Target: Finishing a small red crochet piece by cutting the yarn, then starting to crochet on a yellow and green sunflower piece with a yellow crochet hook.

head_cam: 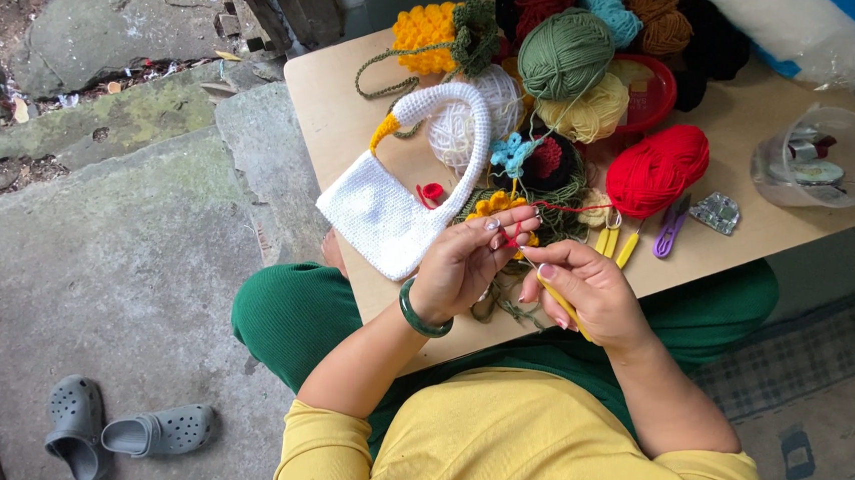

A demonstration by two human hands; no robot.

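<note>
The red yarn (547, 207) runs as a thin strand from the red ball (657, 169) on the bench (329, 93) to a small red piece pinched at the fingertips of the left hand (466, 263), just above the person's lap. That hand's grip is pressed together: thumb and forefinger close on the little red work, the other fingers curled beside it, a green bangle (420, 318) on the wrist. The right hand (590, 289) sits just beside it, nearly touching, its grip closed around a yellow-handled crochet hook (561, 301), whose tip points toward the left fingertips; the tip itself is too small to make out. Directly beyond the hands lie a white crocheted bag (384, 212) with a yellow-jointed strap, a pair of yellow-handled scissors (616, 241) and a purple snipper (669, 229). Farther back on the bench are a green ball (565, 52), a pale yellow ball (587, 111) and a clear plastic tub (820, 157).
</note>
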